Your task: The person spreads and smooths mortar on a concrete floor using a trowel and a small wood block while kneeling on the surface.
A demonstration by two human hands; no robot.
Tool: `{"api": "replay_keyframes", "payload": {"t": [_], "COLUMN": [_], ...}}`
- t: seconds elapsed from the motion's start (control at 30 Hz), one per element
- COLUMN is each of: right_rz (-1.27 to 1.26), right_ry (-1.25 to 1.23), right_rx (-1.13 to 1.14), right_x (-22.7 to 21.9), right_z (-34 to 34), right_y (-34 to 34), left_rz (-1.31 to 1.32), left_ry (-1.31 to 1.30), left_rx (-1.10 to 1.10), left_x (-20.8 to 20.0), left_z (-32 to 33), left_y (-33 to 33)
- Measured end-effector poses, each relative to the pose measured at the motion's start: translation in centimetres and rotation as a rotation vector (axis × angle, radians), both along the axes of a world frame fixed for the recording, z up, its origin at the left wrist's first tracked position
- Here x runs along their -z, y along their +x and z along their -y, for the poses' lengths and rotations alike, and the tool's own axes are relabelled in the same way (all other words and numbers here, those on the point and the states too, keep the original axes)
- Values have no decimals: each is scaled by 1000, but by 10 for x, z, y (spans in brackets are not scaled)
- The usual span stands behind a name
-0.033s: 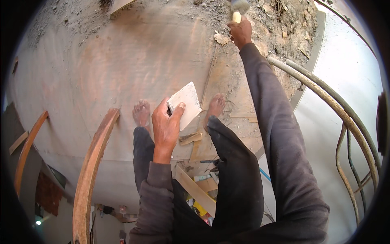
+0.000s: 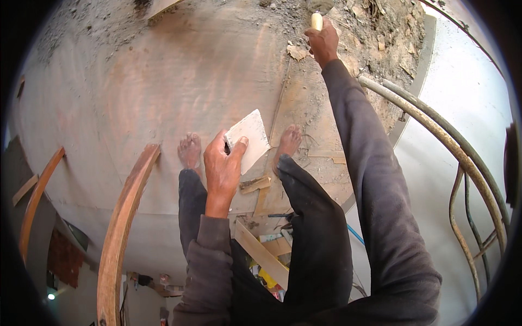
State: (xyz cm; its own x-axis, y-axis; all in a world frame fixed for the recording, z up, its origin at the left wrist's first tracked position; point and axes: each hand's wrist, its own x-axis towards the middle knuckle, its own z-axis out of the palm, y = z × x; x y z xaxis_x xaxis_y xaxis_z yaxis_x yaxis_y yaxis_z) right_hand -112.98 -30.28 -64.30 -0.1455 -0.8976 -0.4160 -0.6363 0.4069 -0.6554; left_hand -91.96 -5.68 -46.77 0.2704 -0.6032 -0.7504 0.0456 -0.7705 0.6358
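Around the near edge of a thin, flat, off-white square piece point(image 2: 252, 142) the fingers of my left hand point(image 2: 222, 169) are closed, with the thumb on top. Rough, chalky edges show on the piece; its material I cannot tell. My right hand point(image 2: 324, 42) is stretched far ahead, wrapped round the pale handle of what looks like a trowel point(image 2: 317, 22). The trowel's grey head lies at the upper rim, partly cut off, over loose rubble point(image 2: 361, 32).
My bare feet point(image 2: 190, 149) stand on a dusty sheet point(image 2: 136, 92). Bent metal tubes point(image 2: 435, 126) rise on the right, and curved wooden bars point(image 2: 128, 212) on the left. Wood scraps point(image 2: 255, 185) lie between my feet; a plank point(image 2: 261, 252) lies below my legs.
My right hand and the trowel have shifted very slightly; more of the trowel's head is now cut off at the upper rim. My left hand and the off-white piece look unmoved.
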Motion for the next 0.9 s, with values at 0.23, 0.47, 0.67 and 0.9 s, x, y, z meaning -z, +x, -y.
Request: {"api": "replay_keyframes", "payload": {"t": [0.23, 0.47, 0.67, 0.9], "right_rz": [-210, -192, -8, -41], "right_ry": [-77, 39, 118, -6], "right_rx": [198, 521, 509, 318], "right_x": [-18, 4, -1, -40], "right_z": [-106, -187, -132, -164], "right_y": [-34, 37, 122, 74], "left_rz": [-35, 0, 67, 40], "left_ry": [0, 58, 61, -7], "left_rx": [-19, -38, -15, -46], "left_x": [7, 7, 3, 2], "left_z": [-3, -12, -9, -12], "left_y": [-5, -10, -1, 4]}}
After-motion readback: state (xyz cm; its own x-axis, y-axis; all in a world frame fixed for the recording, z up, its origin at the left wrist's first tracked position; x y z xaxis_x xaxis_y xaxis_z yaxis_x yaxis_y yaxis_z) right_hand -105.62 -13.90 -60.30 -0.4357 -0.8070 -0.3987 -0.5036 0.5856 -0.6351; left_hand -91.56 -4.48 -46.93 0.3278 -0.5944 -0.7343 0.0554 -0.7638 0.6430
